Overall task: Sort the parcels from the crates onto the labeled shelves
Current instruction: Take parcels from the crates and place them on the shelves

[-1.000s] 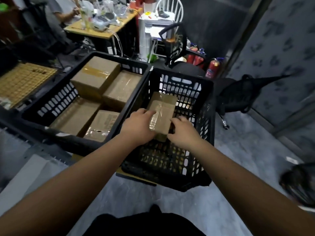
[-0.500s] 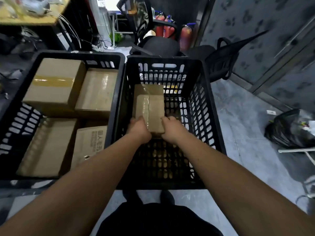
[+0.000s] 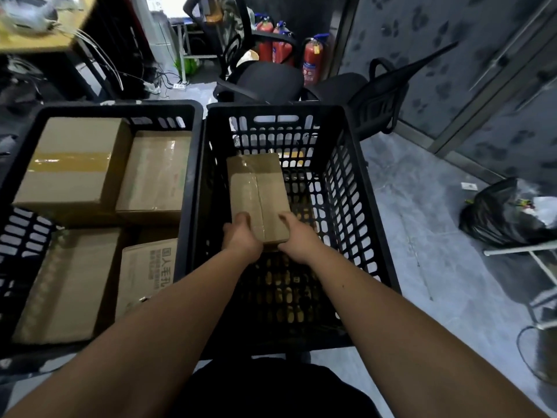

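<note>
Left hand (image 3: 241,236) and right hand (image 3: 297,236) grip near end of parcel (image 3: 256,191), thumbs on top. Held inside right crate (image 3: 355,182). Four boxes in left crate (image 3: 193,164).

Grey tiled floor (image 3: 422,230) running under two black office chairs (image 3: 265,76). Three red fire extinguishers (image 3: 312,60) standing behind them. Black rubbish bag (image 3: 500,215) lying right; paw-patterned wall (image 3: 422,55) rising beyond.

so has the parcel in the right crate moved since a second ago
Yes. The parcel, held at its near end by both hands, left and right, has dropped from the right crate's rim level deeper inside.
</note>
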Tool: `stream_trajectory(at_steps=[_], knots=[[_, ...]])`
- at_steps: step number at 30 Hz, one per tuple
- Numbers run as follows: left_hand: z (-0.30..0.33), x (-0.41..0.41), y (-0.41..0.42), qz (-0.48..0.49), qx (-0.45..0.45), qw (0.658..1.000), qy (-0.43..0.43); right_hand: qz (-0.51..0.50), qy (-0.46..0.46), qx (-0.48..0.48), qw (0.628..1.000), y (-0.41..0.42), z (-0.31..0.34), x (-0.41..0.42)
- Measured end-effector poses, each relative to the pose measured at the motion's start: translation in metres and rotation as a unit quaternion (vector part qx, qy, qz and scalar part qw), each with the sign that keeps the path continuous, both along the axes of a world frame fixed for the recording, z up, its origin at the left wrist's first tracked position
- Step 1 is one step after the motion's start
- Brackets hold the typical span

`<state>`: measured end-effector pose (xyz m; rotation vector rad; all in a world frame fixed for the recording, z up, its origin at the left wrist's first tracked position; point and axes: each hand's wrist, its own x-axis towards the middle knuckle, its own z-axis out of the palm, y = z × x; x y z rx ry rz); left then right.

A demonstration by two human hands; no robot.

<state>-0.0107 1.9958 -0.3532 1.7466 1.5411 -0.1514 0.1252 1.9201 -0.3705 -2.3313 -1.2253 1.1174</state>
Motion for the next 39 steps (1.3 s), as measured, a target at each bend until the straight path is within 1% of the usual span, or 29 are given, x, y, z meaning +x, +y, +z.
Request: stream_trajectory(at_steps=[3,5,7,10,12,15,20,24,28,31,33,35,37,39], knots=[[0.01,-0.002,0.003,-0.013,-0.003,1.0,-0.011,-0.011,0.006,0.003,1.0,-0.001,0.006,0.002],[0.022,-0.003,0.004,-0.031,-0.001,0.999,-0.009,-0.006,0.0,0.004,1.0,-0.003,0.016,0.006],[0.035,-0.004,0.002,-0.04,0.004,0.999,-0.024,0.004,-0.006,0.005,1.0,-0.005,0.03,0.012],[0.055,-0.008,-0.004,-0.04,0.057,0.996,-0.059,0.007,-0.02,0.023,1.0,-0.012,0.058,0.018],[0.067,-0.013,-0.008,-0.019,0.096,0.99,-0.101,0.005,-0.034,0.044,0.998,-0.017,0.078,0.022],[0.082,-0.019,-0.017,0.023,0.113,0.974,-0.194,-0.011,-0.025,0.099,0.995,-0.023,0.101,0.028],[0.104,-0.025,-0.03,0.138,0.089,0.937,-0.308,-0.023,0.047,0.211,0.976,-0.041,0.127,0.029],[0.118,-0.028,-0.037,0.182,0.085,0.903,-0.379,-0.049,0.116,0.261,0.957,-0.047,0.136,0.032],[0.133,-0.028,-0.04,0.202,0.084,0.871,-0.439,-0.062,0.142,0.329,0.932,-0.048,0.14,0.036],[0.142,-0.027,-0.04,0.253,0.035,0.823,-0.506,-0.112,0.156,0.365,0.911,-0.047,0.138,0.041],[0.148,-0.025,-0.042,0.271,0.015,0.794,-0.544,-0.144,0.171,0.387,0.895,-0.046,0.137,0.045],[0.149,-0.024,-0.046,0.279,0.022,0.782,-0.557,-0.162,0.166,0.407,0.884,-0.045,0.14,0.048],[0.15,-0.022,-0.049,0.287,0.027,0.774,-0.564,-0.162,0.147,0.423,0.879,-0.047,0.145,0.049],[0.15,-0.021,-0.053,0.299,0.021,0.758,-0.58,-0.162,0.142,0.435,0.874,-0.051,0.148,0.047]])
